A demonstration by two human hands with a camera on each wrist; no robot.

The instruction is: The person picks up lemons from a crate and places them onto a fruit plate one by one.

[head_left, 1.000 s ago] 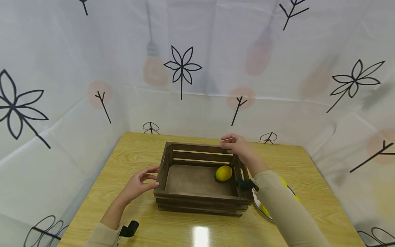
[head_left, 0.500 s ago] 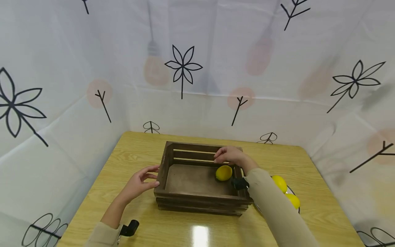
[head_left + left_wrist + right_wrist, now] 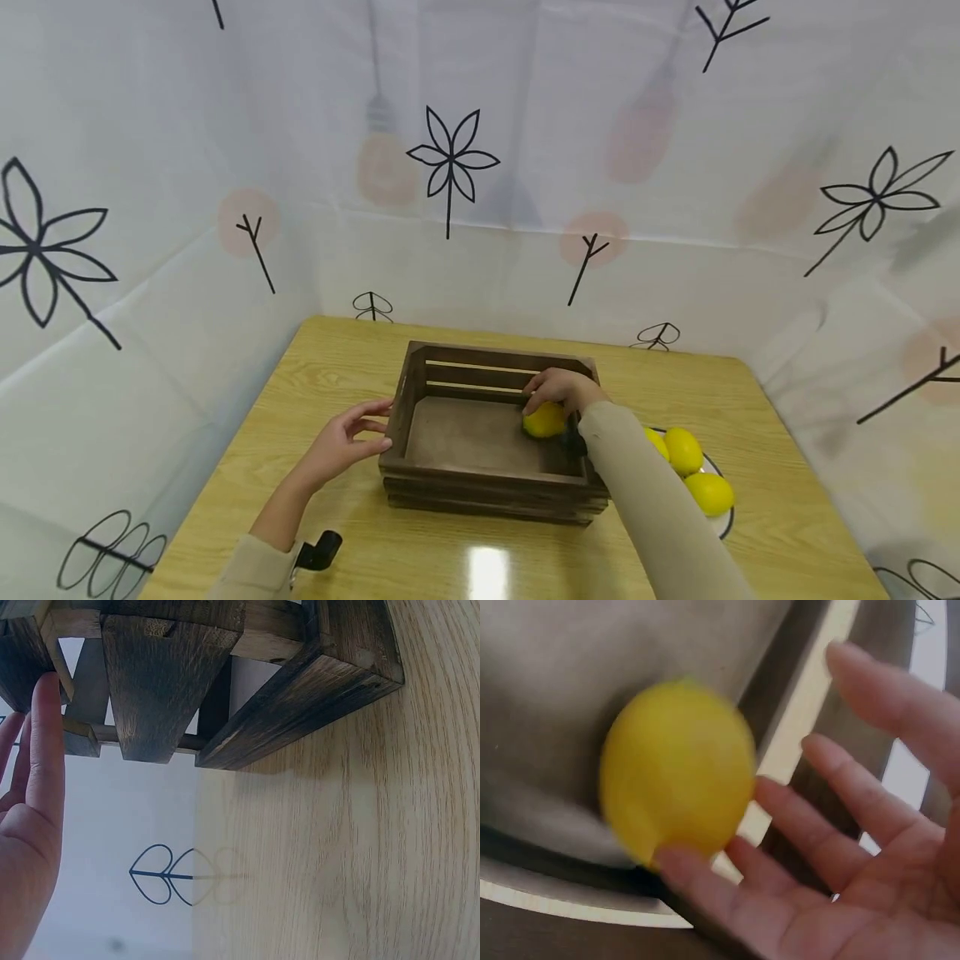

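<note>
A dark brown wooden crate (image 3: 480, 496) with slatted sides stands on the table. One yellow lemon (image 3: 542, 422) lies inside it toward the right end. My right hand (image 3: 561, 390) reaches down into the crate over that lemon. In the right wrist view its fingers are spread, and one fingertip (image 3: 679, 862) overlaps the lower edge of the lemon (image 3: 679, 772). My left hand (image 3: 341, 442) stays at the crate's left end, thumb and fingertips at the rim. The left wrist view shows a straight finger (image 3: 46, 750) against the crate's wooden slats (image 3: 165, 682).
To the right of the crate, a white plate with a dark rim (image 3: 723, 525) carries three visible lemons (image 3: 708, 494); my right sleeve (image 3: 652, 492) covers part of it. Behind the wooden table (image 3: 337, 358) hangs a white patterned cloth (image 3: 495, 183).
My right hand has moved from above the crate's back right corner down and in to the lemon. More of the plate's lemons show now. The left hand holds its place.
</note>
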